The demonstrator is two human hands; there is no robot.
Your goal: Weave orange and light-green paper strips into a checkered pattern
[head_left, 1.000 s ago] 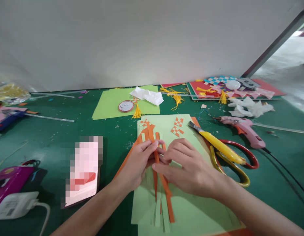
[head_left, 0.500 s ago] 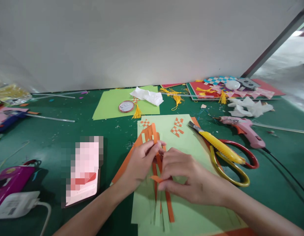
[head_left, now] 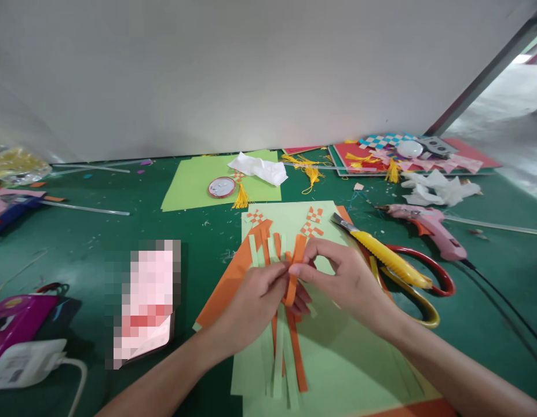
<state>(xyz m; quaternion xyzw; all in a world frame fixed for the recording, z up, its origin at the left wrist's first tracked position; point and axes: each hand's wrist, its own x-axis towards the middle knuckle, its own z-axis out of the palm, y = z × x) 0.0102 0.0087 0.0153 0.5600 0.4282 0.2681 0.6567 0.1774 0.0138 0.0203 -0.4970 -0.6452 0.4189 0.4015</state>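
Observation:
An orange paper strip [head_left: 298, 250], bent into a loop, is pinched between the thumb and fingers of my right hand [head_left: 344, 269]. My left hand [head_left: 255, 298] is closed on the lower part of that strip, its fingertips partly hidden behind the loop. Loose pale green paper strips [head_left: 278, 362] and another orange strip [head_left: 299, 368] lie beneath both hands on light green paper sheets [head_left: 338, 370]. To the left of my left hand is an orange paper sheet [head_left: 222, 295]. Small orange-and-green woven pieces [head_left: 312, 222] rest beyond the hands.
Yellow-cased scissors [head_left: 392, 260] and a pink glue gun [head_left: 428, 223] lie at right. At left are a phone [head_left: 149, 307] and a magenta device [head_left: 27, 315]. A crumpled tissue [head_left: 259, 169] and round tin [head_left: 222, 187] are at the back, before a grey wall [head_left: 251, 75].
My right hand has moved up and away from me, bringing the orange strip's end from below my left hand into an upright loop. My left hand has shifted slightly toward me.

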